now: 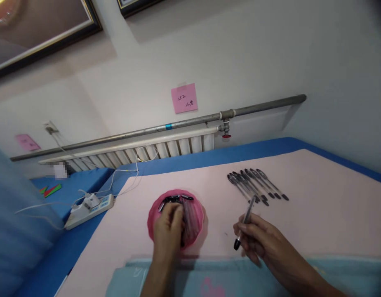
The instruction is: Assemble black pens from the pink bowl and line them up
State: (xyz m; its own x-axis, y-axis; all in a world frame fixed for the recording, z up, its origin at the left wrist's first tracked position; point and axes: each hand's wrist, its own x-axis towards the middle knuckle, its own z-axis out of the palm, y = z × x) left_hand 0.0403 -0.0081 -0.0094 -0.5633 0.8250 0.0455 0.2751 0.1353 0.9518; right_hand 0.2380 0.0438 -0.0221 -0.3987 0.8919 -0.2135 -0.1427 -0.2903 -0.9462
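My left hand [168, 231] reaches into a pink scalloped bowl [151, 222], its thumb and fingers pinched together. Whatever they hold is hidden behind the fingers. Around them in the bowl lie black pen caps [187, 198] and several clear pen barrels [191, 220]. To the right, my right hand [260, 239] grips a clear pen [248, 215] between thumb and fingers; its black end points down and its clear end tilts up. Beyond that hand, several pens with black caps [255, 183] rest side by side on the pink sheet.
A pink sheet [326, 206] covers the blue table [280, 144]. Light-blue cloth [240, 280] lies along the near edge. At left are a white power strip [91, 212] with cables and a blue curtain [17, 222]. A radiator [178, 146] and pipe [122, 136] line the wall.
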